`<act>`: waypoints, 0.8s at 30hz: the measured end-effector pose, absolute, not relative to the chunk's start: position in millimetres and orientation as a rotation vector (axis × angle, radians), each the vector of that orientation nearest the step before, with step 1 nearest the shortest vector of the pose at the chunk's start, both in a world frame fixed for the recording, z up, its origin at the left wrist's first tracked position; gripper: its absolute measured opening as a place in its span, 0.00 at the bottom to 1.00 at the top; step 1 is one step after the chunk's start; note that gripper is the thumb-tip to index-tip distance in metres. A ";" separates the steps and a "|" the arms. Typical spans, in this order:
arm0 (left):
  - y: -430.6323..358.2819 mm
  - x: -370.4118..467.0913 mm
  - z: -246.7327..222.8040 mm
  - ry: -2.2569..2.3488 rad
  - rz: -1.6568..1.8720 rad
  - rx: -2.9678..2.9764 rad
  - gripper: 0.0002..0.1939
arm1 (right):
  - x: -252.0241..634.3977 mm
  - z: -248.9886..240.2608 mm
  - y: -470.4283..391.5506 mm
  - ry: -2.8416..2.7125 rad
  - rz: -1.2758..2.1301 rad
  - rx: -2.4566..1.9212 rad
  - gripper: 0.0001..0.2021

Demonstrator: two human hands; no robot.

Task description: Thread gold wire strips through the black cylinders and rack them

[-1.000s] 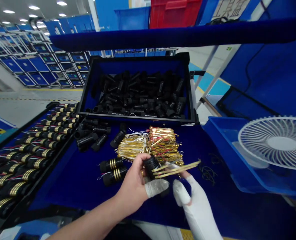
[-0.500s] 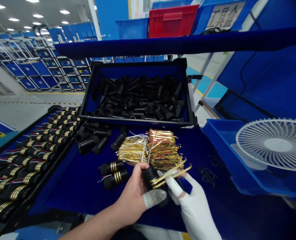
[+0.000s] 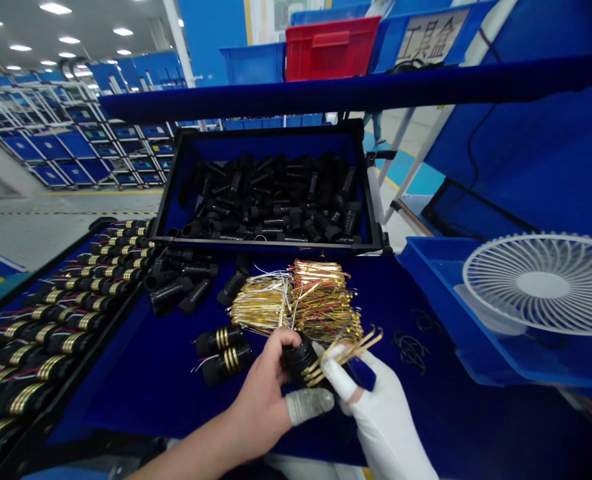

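The left hand point(image 3: 261, 400) is gripping a black cylinder point(image 3: 299, 357), while the gloved right hand point(image 3: 376, 407) is pinching the gold strips point(image 3: 349, 347) projecting from it, just in front of the gold strip pile point(image 3: 296, 300). Two banded cylinders point(image 3: 221, 350) are lying left of the pile; bare blue table point(image 3: 141, 373) is lying open in front of them, bounded behind by the black bin point(image 3: 271, 190).
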State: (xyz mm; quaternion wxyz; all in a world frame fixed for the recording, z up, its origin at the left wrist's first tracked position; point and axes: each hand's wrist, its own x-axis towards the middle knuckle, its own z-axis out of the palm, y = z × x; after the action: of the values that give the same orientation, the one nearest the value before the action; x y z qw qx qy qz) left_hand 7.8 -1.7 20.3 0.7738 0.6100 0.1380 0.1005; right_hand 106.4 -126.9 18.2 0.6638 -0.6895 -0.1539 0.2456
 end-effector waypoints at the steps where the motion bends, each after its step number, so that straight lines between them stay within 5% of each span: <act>1: -2.2 7.6 19.9 0.302 0.225 1.309 0.26 | 105.3 18.4 -126.7 -0.325 0.569 -1.529 0.17; 13: 3.1 10.2 23.5 0.213 0.080 1.156 0.25 | 111.1 18.7 -127.2 -0.393 0.436 -1.670 0.17; 24: -4.4 31.1 29.5 0.540 0.423 1.126 0.22 | 100.9 9.8 -104.4 -0.241 0.537 -1.416 0.18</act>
State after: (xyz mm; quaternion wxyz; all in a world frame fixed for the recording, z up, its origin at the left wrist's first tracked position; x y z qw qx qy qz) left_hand 31.1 -4.4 29.5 0.7905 0.5230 0.2508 0.1967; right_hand 100.9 -104.4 9.8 0.7200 -0.6408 -0.1092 0.2430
